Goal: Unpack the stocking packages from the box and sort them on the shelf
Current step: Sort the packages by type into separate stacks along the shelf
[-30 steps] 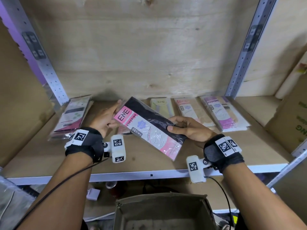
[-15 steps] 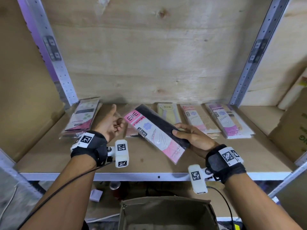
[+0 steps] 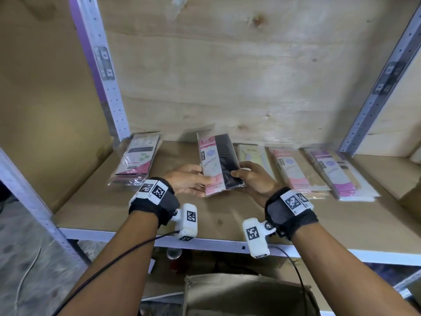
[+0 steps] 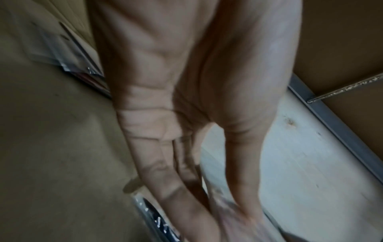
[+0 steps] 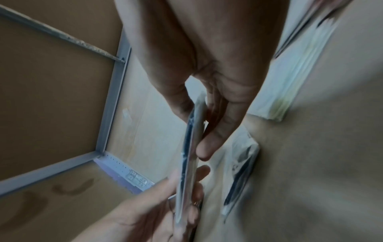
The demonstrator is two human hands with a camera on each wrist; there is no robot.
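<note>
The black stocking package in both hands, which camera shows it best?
The head view: the black stocking package faces the camera, label readable, left hand and right hand holding it. The right wrist view shows only its edge; the left wrist view, a blurred corner.

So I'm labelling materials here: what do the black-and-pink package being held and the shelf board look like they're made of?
The black-and-pink stocking package looks like glossy clear plastic film over a printed card insert; glints show along its edge. The brown shelf board looks like matte hardboard or cardboard, flat and without shine; which one isn't certain.
</note>
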